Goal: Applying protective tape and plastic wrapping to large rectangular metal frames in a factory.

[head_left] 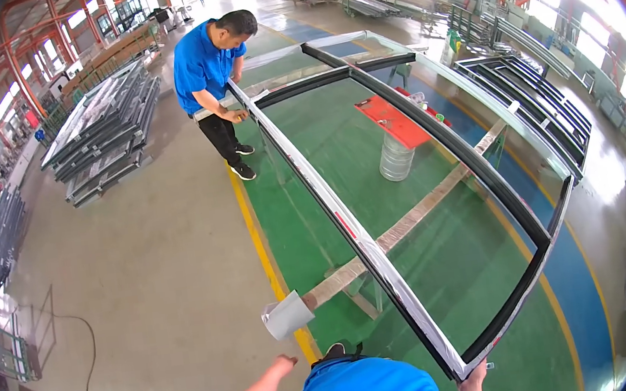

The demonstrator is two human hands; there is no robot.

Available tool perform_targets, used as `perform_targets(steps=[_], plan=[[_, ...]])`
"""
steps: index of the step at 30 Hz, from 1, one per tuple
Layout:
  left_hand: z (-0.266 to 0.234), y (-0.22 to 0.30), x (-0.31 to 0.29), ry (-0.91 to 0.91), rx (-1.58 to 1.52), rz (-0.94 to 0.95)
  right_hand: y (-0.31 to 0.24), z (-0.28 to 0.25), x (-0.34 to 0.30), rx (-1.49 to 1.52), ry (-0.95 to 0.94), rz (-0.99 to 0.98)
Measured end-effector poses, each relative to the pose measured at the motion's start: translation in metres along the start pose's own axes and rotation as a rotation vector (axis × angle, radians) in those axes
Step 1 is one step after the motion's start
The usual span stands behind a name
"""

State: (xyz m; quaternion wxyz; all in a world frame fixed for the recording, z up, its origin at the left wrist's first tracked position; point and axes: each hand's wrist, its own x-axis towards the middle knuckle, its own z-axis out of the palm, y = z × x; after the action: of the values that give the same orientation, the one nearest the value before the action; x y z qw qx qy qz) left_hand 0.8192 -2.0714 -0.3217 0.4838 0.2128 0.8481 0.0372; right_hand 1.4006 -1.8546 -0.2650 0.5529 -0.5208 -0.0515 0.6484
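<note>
A large glazed frame (384,261) with black inner edging and silvery film along its outer bars lies across supports in front of me. My right hand (474,380) is closed around its near corner; a small pale piece shows beside the fingers, too small to name. My left hand (283,364) hangs in the air to the left, fingers curled, apart from the frame, with nothing seen in it. Nearest to it is a grey-white sleeve (289,316) around the end of a wrapped support beam (417,212).
A co-worker (208,71) in blue stands at the far left corner, one hand at the frame. Beneath the glass are a red board (393,118) and a round container (396,160). Stacked frames (106,131) stand left, black frames (532,102) right. A cable (94,371) crosses the floor.
</note>
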Motion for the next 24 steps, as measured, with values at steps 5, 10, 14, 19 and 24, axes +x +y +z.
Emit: perform_targets(steps=[5,10,14,19,24], plan=[[0.039,-0.106,0.014,0.004,-0.084,-0.137,0.0,-0.043,0.02,-0.135,0.142,-0.047],[0.01,-0.12,-0.007,0.042,-0.182,-0.119,-0.013,-0.018,-0.014,-0.125,0.144,-0.061],[-0.027,-0.041,-0.021,0.367,-0.674,0.093,0.002,-0.011,0.001,-0.092,0.167,-0.071],[-0.058,0.059,-0.025,0.394,-0.751,0.324,0.0,-0.017,-0.002,-0.056,0.14,-0.032],[-0.047,0.045,0.002,0.417,-0.819,0.066,0.007,-0.034,0.002,-0.109,0.285,-0.074]])
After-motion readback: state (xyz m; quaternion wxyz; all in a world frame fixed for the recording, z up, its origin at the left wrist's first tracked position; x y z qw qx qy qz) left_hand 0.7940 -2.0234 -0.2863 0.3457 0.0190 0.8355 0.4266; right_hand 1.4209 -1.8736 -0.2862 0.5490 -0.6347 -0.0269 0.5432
